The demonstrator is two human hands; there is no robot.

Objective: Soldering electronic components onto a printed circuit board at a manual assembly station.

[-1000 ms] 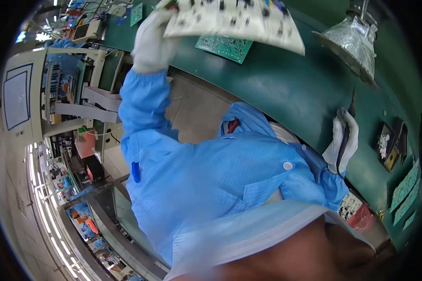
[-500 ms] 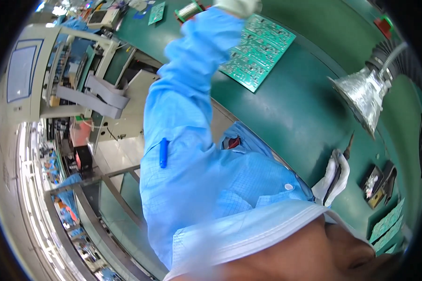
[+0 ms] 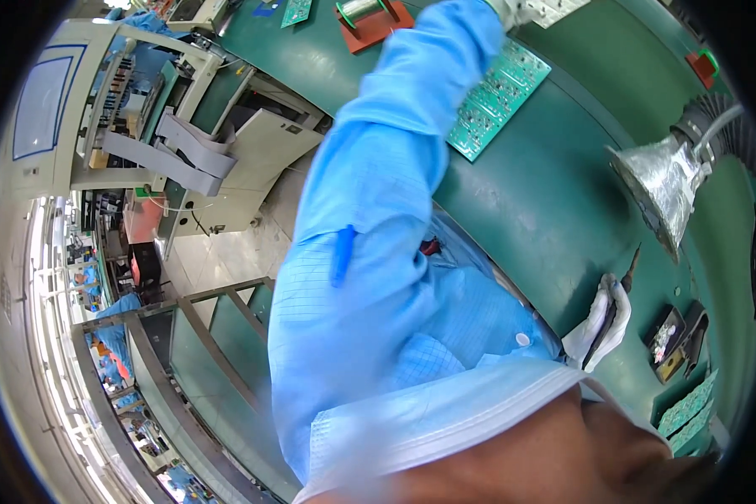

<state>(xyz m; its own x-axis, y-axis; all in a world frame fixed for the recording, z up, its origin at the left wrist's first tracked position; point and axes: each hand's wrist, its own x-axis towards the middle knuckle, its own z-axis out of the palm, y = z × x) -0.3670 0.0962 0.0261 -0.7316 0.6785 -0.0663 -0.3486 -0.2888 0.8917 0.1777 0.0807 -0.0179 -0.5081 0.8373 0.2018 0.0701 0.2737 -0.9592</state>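
My left arm, in a blue sleeve with a blue pen in its pocket, reaches to the top edge. My gloved left hand is partly cut off there, with its fingers seemingly closed on a pale board with dark dots. Just below it, a green circuit board panel lies on the green work mat, partly covered by my sleeve. At the right, my white-gloved right hand is closed around a soldering iron, its thin tip pointing up and away from me.
A foil-covered fume hood on a black hose overhangs the mat at right. Beyond my right hand stands a small black box, with green boards nearby. A solder spool on a red stand sits left of my left arm.
My left hand has moved right and up, and the pale board has come into view beside it. The view has shifted slightly. My right hand still grips the soldering iron.
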